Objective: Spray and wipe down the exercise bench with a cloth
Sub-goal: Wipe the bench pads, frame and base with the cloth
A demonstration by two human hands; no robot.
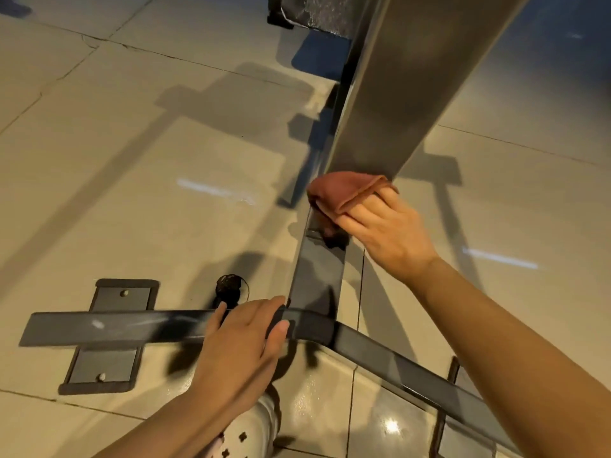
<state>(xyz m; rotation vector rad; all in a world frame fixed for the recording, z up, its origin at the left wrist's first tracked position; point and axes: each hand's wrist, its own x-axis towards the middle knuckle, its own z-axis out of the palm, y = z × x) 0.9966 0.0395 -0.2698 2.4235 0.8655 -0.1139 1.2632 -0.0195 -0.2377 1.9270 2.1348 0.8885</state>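
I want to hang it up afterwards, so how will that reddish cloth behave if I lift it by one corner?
The cloth looks soft and folded over the right hand's fingers, so it will probably droop limply. It seems thin, likely light. Whether it is damp cannot be told.

Reddish-brown cloth (344, 193), dark grey bench frame (317, 279), beige floor (132, 160).
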